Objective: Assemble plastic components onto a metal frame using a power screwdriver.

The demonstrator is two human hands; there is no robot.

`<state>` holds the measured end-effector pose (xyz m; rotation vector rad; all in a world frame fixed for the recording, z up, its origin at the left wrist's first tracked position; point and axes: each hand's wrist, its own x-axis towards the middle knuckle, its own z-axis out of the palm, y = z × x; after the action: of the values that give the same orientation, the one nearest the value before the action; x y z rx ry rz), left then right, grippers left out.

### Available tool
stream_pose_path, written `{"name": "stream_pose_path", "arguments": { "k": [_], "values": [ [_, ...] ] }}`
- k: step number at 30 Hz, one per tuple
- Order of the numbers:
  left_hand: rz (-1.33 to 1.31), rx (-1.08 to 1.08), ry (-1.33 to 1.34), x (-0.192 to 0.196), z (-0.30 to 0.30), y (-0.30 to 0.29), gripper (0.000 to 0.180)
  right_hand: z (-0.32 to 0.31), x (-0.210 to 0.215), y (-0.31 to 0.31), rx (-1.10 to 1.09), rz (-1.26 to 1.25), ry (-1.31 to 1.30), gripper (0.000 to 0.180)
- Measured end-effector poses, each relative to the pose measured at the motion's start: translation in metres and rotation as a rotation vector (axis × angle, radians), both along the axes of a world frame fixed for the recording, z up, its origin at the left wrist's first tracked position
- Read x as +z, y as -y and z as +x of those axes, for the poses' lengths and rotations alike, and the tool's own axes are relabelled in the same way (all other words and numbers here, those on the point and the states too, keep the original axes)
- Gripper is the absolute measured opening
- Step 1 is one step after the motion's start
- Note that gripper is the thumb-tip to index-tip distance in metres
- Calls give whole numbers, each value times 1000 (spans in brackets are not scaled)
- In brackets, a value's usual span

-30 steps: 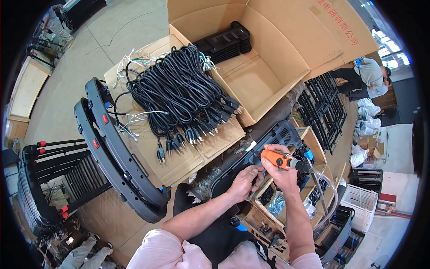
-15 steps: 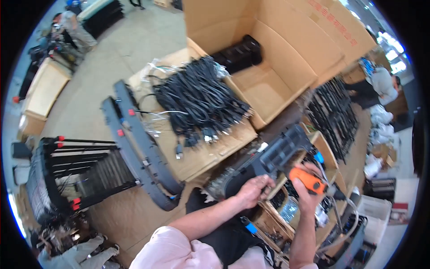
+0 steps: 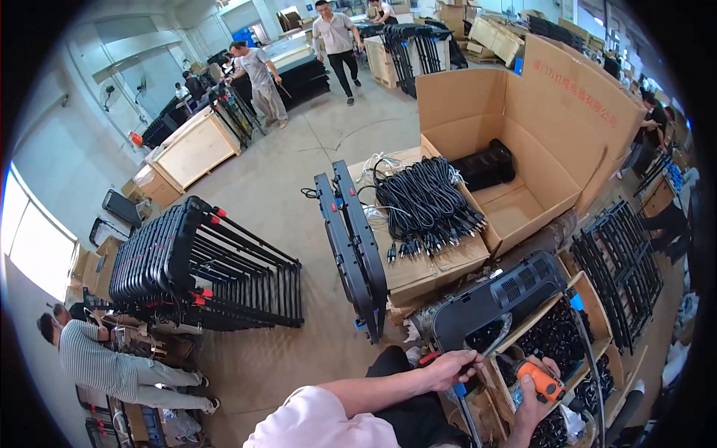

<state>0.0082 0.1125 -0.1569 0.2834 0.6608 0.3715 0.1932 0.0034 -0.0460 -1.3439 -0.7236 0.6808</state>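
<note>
My right hand (image 3: 535, 396) grips an orange power screwdriver (image 3: 539, 378) low at the right, over a box of small black parts (image 3: 554, 336). My left hand (image 3: 450, 369) rests its fingers on the near edge of a long black plastic housing (image 3: 499, 299) with vent slots, which lies across the boxes in front of me. Both forearms come in from the bottom edge, the left in a pink sleeve.
A bundle of black power cords (image 3: 423, 205) lies on a flat carton. Behind it stands a large open cardboard box (image 3: 538, 142). Two black panels (image 3: 351, 246) lean beside the carton. Stacked black frames (image 3: 194, 265) sit left. Other people stand far back and at the lower left.
The view has swung up and left, showing much more floor and the room beyond. My hands now sit lower in the picture, still on the housing and the screwdriver.
</note>
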Motion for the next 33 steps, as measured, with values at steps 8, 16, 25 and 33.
{"name": "stream_pose_path", "arguments": {
  "k": [8, 16, 25, 33],
  "values": [
    [73, -4, -60, 1, -33, 61, 29, -11, -17, 47, 119, 90, 26, 56],
    [75, -3, -114, 3, -50, 74, 29, -54, 7, 65, 96, 58, 3, 57],
    [47, -114, -26, -8, -60, 56, 26, -80, -8, 63, 81, 17, -30, 56],
    [-137, -13, 6, -5, -68, 39, 25, -110, -12, 57, 35, -20, 6, 55]
  ]
}}
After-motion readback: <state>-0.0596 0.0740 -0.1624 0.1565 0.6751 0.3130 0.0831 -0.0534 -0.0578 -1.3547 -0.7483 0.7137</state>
